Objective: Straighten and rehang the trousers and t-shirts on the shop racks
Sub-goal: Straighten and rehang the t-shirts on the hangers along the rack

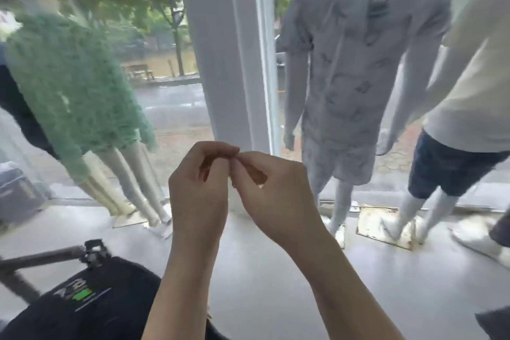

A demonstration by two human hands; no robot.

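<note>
Fingers (pixel 233 154) of both hands pinched together

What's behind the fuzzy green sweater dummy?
Behind the green sweater mannequin is the shop window. Through it show trees, a wet street and a bench. The sweater covers whatever is straight behind its body.

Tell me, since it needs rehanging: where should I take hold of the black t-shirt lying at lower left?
Probably grip the black t-shirt along its near upper edge, coming from above with the left hand. It lies bunched by a dark bar, so its shoulders cannot be made out; lifting from the top should let it hang straight.
</note>
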